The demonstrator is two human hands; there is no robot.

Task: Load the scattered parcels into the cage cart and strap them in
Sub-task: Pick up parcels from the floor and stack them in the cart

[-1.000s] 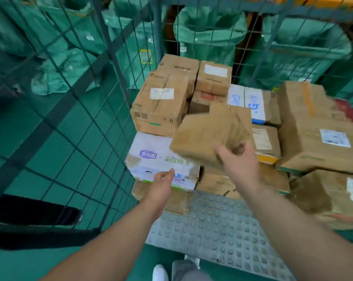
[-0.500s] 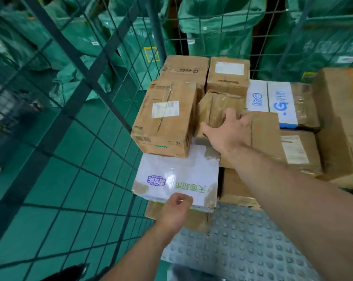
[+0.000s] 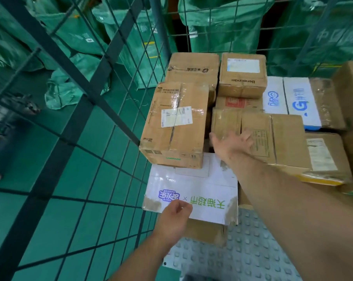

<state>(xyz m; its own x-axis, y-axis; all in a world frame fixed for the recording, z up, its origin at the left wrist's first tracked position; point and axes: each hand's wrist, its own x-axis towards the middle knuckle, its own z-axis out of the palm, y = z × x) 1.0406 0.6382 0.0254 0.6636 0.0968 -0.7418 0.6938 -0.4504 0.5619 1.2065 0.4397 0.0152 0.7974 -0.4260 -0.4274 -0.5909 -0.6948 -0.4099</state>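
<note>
Cage cart [image 3: 252,250] with stacked parcels. The brown parcel [image 3: 273,136], airborne a second ago, now lies mid-stack; the right hand [image 3: 232,145] rests on it, fingers released and spread. The left hand [image 3: 175,216] grips the white box [image 3: 202,185] at its near edge. Strapping remains.

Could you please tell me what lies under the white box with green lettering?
A brown carton shows beneath the near edge of the white box, on the studded cart floor. How far it extends underneath, and anything else there, is covered.
</note>
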